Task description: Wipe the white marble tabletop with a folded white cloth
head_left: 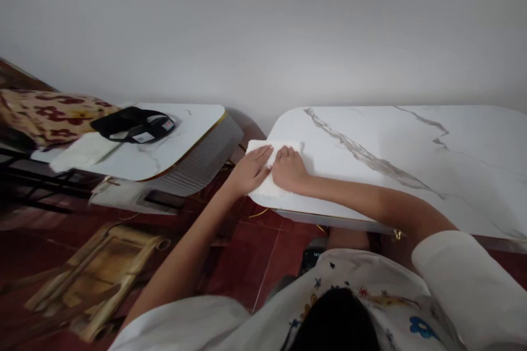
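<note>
A folded white towel [268,188] lies on the left end of the white marble-patterned table [411,148], its left side reaching the table's rounded edge. My left hand [250,171] rests on the towel with fingers stretched out and flat. Beside it, nearly touching, my right hand [290,170] is closed, its fingers curled down onto the towel. Part of the cloth under both hands is hidden.
Left of a gap stands another white table [185,126] with a black cap [135,125], a white cloth [86,151] and a flowered fabric [61,115]. A bamboo stool [102,274] sits on the red tiled floor [263,258]. A plain wall [263,27] runs behind both tables.
</note>
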Demonstrator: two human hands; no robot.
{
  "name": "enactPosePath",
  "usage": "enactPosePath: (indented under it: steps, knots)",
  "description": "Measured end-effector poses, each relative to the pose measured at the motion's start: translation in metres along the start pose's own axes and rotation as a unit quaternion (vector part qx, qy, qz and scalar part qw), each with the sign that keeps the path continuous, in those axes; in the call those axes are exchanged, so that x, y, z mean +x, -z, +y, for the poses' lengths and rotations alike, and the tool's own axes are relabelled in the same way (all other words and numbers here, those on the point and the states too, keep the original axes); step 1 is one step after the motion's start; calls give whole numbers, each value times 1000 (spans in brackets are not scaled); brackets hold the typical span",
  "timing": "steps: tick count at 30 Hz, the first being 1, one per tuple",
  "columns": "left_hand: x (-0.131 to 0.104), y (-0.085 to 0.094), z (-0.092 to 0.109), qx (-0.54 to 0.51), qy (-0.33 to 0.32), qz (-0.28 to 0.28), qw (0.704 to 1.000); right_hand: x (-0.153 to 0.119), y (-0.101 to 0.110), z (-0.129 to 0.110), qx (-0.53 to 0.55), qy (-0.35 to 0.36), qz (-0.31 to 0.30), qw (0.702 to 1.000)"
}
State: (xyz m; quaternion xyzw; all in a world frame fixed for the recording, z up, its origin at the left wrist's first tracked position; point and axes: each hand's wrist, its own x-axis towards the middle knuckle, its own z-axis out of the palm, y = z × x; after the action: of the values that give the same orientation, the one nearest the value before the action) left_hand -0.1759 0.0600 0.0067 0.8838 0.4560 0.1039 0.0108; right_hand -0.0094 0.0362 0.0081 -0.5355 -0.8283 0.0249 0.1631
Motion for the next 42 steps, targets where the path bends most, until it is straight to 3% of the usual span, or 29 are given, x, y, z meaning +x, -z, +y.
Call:
enactPosePath:
  steps: [3,6,9,12,15,20,26,31,36,42]
  knots:
    - [-29,-2,32,9,23,11,1000,-35,6,-1,5,32,3,999]
    - [-37,-6,64,15,33,21,999,-62,13,15,22,62,3,998]
    - [-21,-11,88,8,28,11,1000,-76,21,42,38,67,-4,997]
    - [13,-16,96,-7,14,1,1000,-72,28,72,11,59,3,998]
    - [54,-24,88,-20,11,8,1000,-51,30,99,-25,53,8,998]
    - [115,-40,50,-20,14,40,999,3,22,135,-33,68,27,997]
    - [173,-53,1,-10,17,67,998,64,9,156,-47,41,34,997]
    - [218,-58,-22,2,12,75,997,101,7,174,-55,18,42,997]
    - [250,-63,-22,1,-29,80,996,110,10,192,-51,-41,44,997]
    - [255,-67,-5,4,-106,59,993,82,22,194,-71,-84,42,993]
